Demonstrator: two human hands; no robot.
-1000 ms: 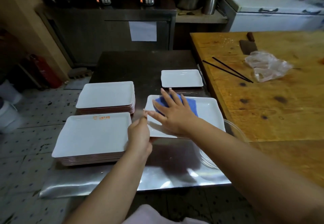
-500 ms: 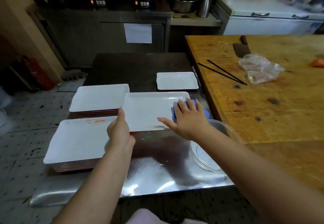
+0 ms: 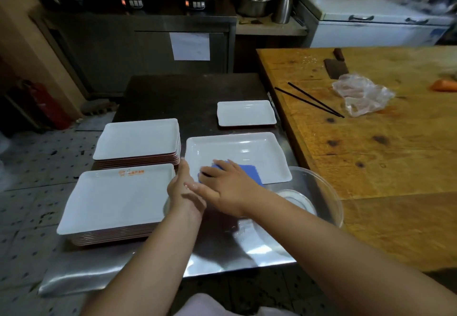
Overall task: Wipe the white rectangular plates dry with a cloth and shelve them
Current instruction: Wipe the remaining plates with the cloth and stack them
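Plate (image 3: 237, 153): white, rectangular, at the steel table's (image 3: 222, 256) right edge, long axis running left to right, near rim overhanging a clear bowl (image 3: 321, 197).
Cloth (image 3: 247, 172): blue, on the plate's near-left part.
Right hand (image 3: 230, 187): fingers flat, pressing the cloth; the unwiped surface lies away and to its right.
Left hand (image 3: 184, 192): at the plate's near-left corner, steadying it; grip hidden, cannot tell.
Stacks (image 3: 123, 197): just left, nearer the left hand for setting down.

Steel table (image 3: 173, 93) — plates (image 3: 138, 139), perhaps bowl (image 3: 319, 192).
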